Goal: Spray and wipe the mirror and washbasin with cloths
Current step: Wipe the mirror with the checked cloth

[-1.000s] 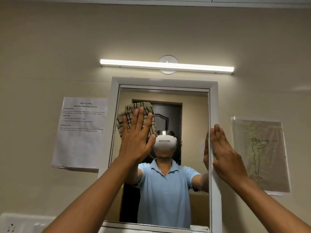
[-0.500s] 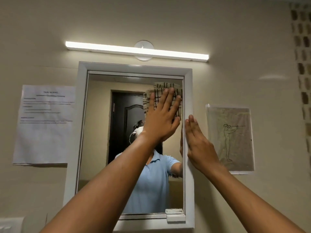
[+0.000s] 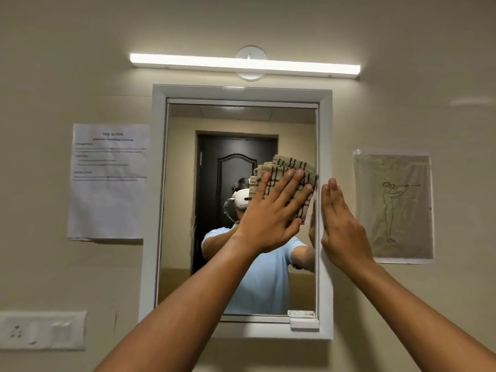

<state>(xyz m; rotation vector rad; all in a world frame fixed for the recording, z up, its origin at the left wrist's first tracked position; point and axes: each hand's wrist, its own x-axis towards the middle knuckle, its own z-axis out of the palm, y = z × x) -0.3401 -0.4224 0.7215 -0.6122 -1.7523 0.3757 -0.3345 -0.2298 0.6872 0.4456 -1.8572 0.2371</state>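
Print on the paper sheet [image 3: 107,181] left of the mirror [image 3: 214,146] too blurred to read, a line drawing [image 3: 393,208] posted right; left hand [image 3: 271,218], fingers spread, presses the checked cloth [image 3: 287,170] flat on glass by the right frame, where the right hand [image 3: 342,226] rests, fingers together.

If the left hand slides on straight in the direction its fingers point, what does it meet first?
Probably the mirror's white frame, on its right side: the left hand presses the checked cloth up and rightward, close beside it.
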